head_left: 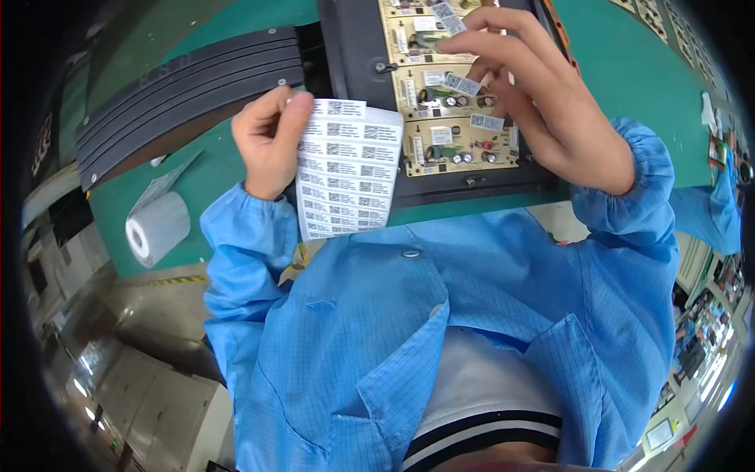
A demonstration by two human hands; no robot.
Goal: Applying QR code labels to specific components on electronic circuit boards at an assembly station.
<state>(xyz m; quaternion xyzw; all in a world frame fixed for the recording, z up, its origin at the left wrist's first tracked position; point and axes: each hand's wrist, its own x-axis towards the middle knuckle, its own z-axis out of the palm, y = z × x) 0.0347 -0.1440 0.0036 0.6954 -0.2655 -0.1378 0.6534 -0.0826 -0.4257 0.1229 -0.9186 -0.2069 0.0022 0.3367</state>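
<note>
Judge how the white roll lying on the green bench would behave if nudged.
The white roll lies on its side on the green bench, so it would probably roll easily. It looks like wound paper with a hollow core, so likely light. Its loose tail could unwind and trail if pushed.

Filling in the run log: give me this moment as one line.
left hand: holds label sheet | right hand: fingertips on label over boards | roll: on bench

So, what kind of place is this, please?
Probably an electronics assembly line: circuit boards in a black tray on a green bench, and a sheet of code labels in the left hand.
</note>
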